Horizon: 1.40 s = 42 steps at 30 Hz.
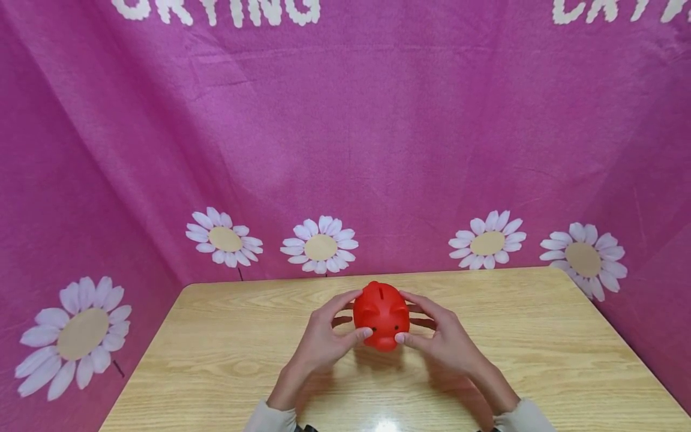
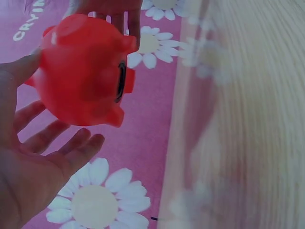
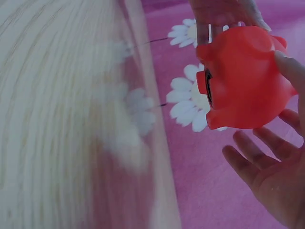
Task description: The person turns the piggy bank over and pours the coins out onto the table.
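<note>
Left hand [image 1: 318, 342] and right hand [image 1: 439, 339] pinch the pig [image 1: 381, 314] between them, thumbs at snout, other fingers loose. Light grip; pig could slip to the desk [image 1: 216, 360] below.

Left hand [image 1: 320, 341] and right hand [image 1: 444, 339] facing, fingers spread, thumbs forward, a two-sided grip.

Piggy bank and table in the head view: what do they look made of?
Piggy bank: probably moulded plastic, plain red with a smooth, slightly glossy skin and a coin slot on top. Table: light wood-grain top, likely laminate or varnished wood, since it throws a bright glare spot near the front edge.
</note>
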### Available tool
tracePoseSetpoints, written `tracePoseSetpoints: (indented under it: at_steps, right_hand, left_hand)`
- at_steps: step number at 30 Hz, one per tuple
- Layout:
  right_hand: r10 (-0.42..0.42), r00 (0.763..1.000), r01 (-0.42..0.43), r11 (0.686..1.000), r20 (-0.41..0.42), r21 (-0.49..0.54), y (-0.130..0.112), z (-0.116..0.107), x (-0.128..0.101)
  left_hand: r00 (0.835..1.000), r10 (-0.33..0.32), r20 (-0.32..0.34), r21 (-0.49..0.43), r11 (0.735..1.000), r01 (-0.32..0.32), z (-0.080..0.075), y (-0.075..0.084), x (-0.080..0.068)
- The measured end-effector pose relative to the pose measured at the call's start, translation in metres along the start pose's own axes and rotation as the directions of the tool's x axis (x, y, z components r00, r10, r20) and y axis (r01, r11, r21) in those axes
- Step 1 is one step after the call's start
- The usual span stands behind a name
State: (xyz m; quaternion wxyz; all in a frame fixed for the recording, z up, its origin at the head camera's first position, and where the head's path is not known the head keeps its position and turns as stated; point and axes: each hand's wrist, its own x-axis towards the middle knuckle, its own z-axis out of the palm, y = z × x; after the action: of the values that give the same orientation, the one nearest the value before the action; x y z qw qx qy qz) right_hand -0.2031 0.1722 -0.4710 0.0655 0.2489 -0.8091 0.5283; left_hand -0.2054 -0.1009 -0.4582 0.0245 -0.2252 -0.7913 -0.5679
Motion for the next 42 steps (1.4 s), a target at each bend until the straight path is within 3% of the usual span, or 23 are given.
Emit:
tracePoseSetpoints:
  at_steps: [7, 12, 16, 22, 30, 42]
  right_hand:
    - [-0.038, 0.997, 0.044, 0.995, -0.068, 0.089, -0.021, -0.002, 0.000]
    - [-0.007, 0.997, 0.018, 0.989, -0.074, 0.145, -0.031, -0.002, -0.001]
    - [0.029, 0.997, -0.017, 0.987, -0.069, 0.162, -0.036, -0.002, -0.002]
    - [0.031, 0.997, -0.019, 0.987, -0.070, 0.161, -0.041, -0.003, -0.003]
    - [0.014, 0.998, -0.005, 0.988, -0.057, 0.153, -0.046, -0.005, -0.003]
    - [-0.055, 0.996, 0.065, 0.988, -0.077, 0.141, -0.052, -0.004, -0.004]
  left_hand:
    - [0.990, 0.117, -0.074, -0.046, 0.992, -0.121, 0.000, 0.017, -0.002]
    - [0.978, 0.203, -0.057, -0.031, 0.978, -0.205, -0.002, 0.023, -0.003]
    - [0.975, 0.223, -0.025, -0.017, 0.975, -0.223, -0.005, 0.026, -0.004]
    - [0.969, 0.244, -0.031, -0.026, 0.969, -0.245, -0.005, 0.027, -0.004]
    - [0.967, 0.248, -0.053, -0.041, 0.967, -0.250, -0.004, 0.027, -0.004]
    - [0.989, 0.135, -0.064, -0.150, 0.978, -0.144, -0.006, 0.031, -0.005]
